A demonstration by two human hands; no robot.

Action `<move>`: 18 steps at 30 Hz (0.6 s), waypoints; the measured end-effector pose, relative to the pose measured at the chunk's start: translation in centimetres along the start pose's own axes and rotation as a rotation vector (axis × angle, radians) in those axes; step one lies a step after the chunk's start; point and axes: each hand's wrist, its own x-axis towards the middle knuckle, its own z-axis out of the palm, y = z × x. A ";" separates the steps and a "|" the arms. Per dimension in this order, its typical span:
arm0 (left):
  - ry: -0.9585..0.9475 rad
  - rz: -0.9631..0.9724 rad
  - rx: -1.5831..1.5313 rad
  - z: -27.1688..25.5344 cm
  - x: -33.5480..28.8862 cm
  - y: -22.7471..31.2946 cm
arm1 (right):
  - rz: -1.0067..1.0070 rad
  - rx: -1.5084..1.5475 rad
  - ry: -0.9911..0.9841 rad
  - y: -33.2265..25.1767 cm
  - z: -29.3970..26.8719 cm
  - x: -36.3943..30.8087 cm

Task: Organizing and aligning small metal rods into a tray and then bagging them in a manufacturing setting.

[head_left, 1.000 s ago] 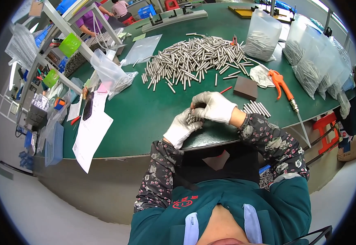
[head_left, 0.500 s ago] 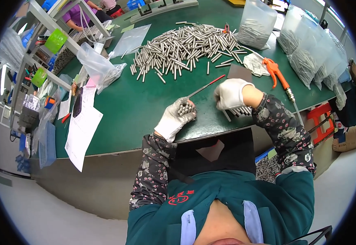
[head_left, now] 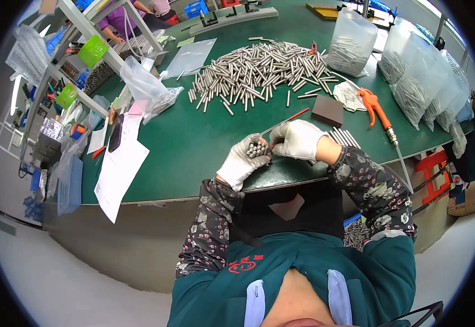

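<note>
Left hand [head_left: 239,163] grips pins [head_left: 257,149] near table [head_left: 180,169] edge (pile [head_left: 259,76] beyond).

You are at a bench [head_left: 205,147] in a factory workshop: metal pins [head_left: 262,75] heaped before you, bags [head_left: 409,90] of them, an air gun [head_left: 377,111], a rack [head_left: 86,28], a co-worker [head_left: 116,23] beyond.

The pins [head_left: 257,149] are smooth, shiny metal.

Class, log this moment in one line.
left white-gloved hand: holds silver metal rods; right white-gloved hand: beside them, grasp hidden; green table: rod heap
</note>
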 end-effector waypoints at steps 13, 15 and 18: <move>0.005 -0.004 0.015 -0.1 0.1 0.1 | 0.009 -0.033 -0.027 0.3 0.3 -0.1; 0.012 -0.013 0.014 -0.1 0.1 0.2 | 0.005 -0.039 -0.026 0.4 0.4 0.0; 0.016 0.001 0.008 -0.1 0.1 0.0 | -0.002 -0.037 -0.026 0.4 0.4 0.0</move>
